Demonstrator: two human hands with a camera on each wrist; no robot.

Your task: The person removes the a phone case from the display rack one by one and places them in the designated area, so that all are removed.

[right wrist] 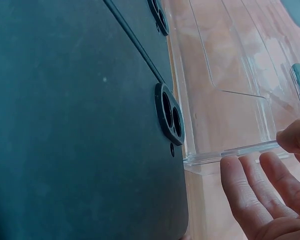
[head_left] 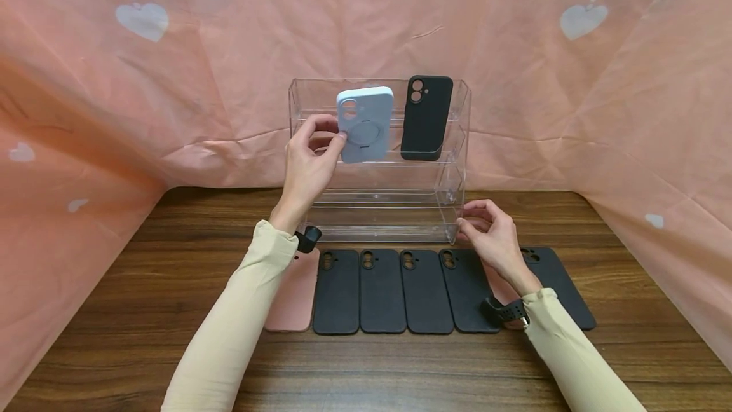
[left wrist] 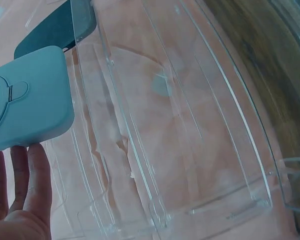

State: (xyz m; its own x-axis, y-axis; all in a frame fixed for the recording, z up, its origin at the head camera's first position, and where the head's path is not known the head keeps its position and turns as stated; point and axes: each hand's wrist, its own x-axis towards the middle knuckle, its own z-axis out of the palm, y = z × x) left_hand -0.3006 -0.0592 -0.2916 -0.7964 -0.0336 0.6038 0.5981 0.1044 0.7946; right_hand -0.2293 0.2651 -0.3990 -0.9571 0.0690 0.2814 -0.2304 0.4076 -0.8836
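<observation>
Up at the top of a clear acrylic tiered rack [head_left: 372, 234], my left hand [head_left: 309, 161] pinches a pale blue phone case [head_left: 374, 148] by its left edge. The case is upright with its back facing me, showing a camera cutout and a ring mark. To its right a black phone case [head_left: 427, 123] stands in the top tier. My right hand [head_left: 496, 240] holds the lower right side of the rack; in the right wrist view, the thumb and fingers lie on either side of the clear panel's edge [right wrist: 239, 150].
Several phone cases lie in a row before the rack: a pink case [head_left: 291, 301] at left, several black cases [head_left: 382, 297], another pink one partly under my right wrist, and a black case [head_left: 557, 288] at far right. A pink curtain [head_left: 257, 30] surrounds the wooden table [head_left: 366, 374].
</observation>
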